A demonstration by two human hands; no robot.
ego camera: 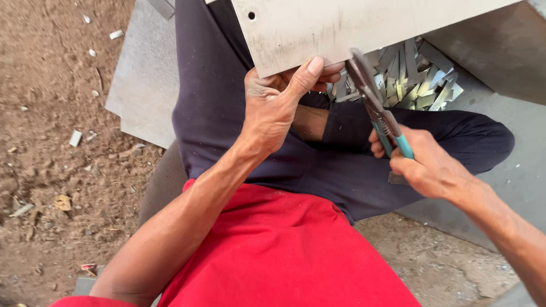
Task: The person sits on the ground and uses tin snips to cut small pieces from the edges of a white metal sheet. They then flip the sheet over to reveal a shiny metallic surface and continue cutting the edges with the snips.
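I see a flat, pale metal sheet (341, 28), scuffed and with a small hole near one corner. The tin snips (375, 105), grey-bladed with teal handles, sit at the sheet's lower edge, blades tilted upward.

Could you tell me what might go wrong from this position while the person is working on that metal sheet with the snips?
The left hand grips the metal sheet by its bare lower edge, thumb on top, so that edge could cut the fingers. The snips in the right hand have their blades close to those fingers; a slip might nick them. The pile of metal offcuts lies beside the person's leg and could scratch it.
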